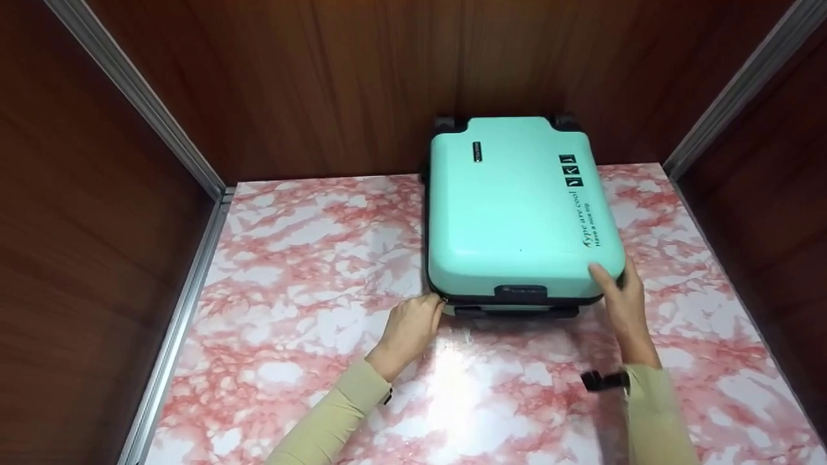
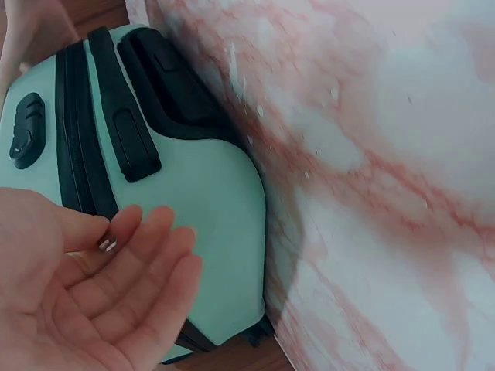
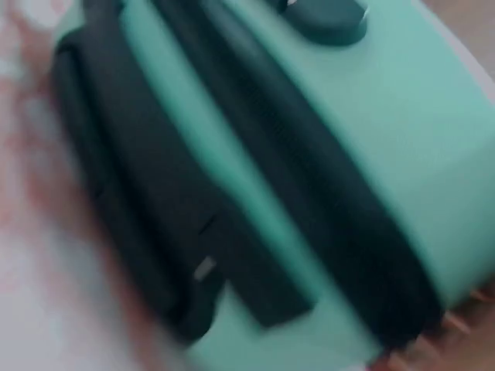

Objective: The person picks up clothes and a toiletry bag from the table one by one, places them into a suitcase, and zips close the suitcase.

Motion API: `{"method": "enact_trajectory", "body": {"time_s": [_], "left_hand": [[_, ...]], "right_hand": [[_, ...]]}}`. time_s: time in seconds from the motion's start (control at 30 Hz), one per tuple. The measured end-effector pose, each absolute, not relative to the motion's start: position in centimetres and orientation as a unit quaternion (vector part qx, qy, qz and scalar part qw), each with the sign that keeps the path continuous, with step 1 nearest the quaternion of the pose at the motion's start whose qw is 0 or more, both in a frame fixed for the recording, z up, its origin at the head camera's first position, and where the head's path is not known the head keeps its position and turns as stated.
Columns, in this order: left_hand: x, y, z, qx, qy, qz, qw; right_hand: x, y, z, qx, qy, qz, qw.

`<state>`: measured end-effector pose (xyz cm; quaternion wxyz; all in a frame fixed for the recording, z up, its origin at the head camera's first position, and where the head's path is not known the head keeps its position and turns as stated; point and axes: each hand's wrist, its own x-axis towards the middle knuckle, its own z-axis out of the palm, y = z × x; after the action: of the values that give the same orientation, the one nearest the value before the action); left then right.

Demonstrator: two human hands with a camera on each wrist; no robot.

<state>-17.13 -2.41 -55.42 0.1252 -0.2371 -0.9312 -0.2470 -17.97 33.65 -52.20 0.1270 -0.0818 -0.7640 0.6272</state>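
A mint-green hard-shell suitcase [image 1: 510, 206] lies flat, its wheels towards the back wall. At its near left corner my left hand [image 1: 407, 329] pinches a small metal zipper pull [image 2: 107, 244] between thumb and forefinger; the other fingers are loosely bent. The black zipper band [image 2: 81, 151] runs round the case from there. My right hand [image 1: 625, 307] holds the near right corner, thumb on the upper shell and fingers along the side. A dark lock [image 2: 29, 131] and a black carry handle [image 2: 128, 116] sit on the near end. The right wrist view is blurred.
The case lies on a pink-and-white marbled tabletop [image 1: 303, 278]. Dark wood panels [image 1: 362, 77] stand behind and on both sides, with metal strips [image 1: 187, 290] along the corners. A black strap piece [image 1: 604, 381] sticks out from my right sleeve.
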Motion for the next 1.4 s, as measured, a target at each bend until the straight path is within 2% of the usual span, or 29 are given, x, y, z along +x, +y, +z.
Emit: {"method": "enact_trajectory", "body": {"time_s": [0.1,0.3,0.47,0.53,0.77,0.93,0.97,1.1,1.4], "left_hand": [[-17.3,-2.5,-55.3,-0.246,-0.929,-0.250,0.115],[-17.5,-2.6,-55.2,-0.245,-0.929,-0.257,0.101],[-17.5,-2.7,-55.3,-0.245,-0.930,-0.256,0.099],[-17.5,-2.8,-55.4,-0.244,-0.931,-0.255,0.098],[-17.5,-3.1,-55.3,-0.243,-0.932,-0.252,0.099],[-17.6,-3.1,-55.3,-0.252,-0.930,-0.247,0.099],[-17.6,-3.1,-55.3,-0.254,-0.930,-0.245,0.100],[-17.6,-3.1,-55.3,-0.261,-0.930,-0.233,0.111],[-17.1,-3.3,-55.8,-0.229,-0.934,-0.206,0.178]], "right_hand": [[-16.6,35.0,-53.9,-0.053,-0.765,0.636,0.086],[-15.2,36.2,-55.7,-0.062,-0.786,0.616,0.006],[-15.0,35.1,-54.9,-0.131,-0.829,0.543,-0.003],[-15.0,34.5,-54.6,-0.161,-0.833,0.529,-0.029],[-14.7,33.7,-54.5,-0.186,-0.764,0.600,-0.144],[-14.3,32.6,-55.6,-0.213,-0.603,0.742,-0.199],[-14.2,32.2,-55.9,-0.232,-0.552,0.775,-0.202],[-14.2,31.1,-56.6,-0.294,-0.435,0.837,-0.156],[-14.6,29.9,-57.0,-0.288,-0.472,0.827,-0.102]]}}
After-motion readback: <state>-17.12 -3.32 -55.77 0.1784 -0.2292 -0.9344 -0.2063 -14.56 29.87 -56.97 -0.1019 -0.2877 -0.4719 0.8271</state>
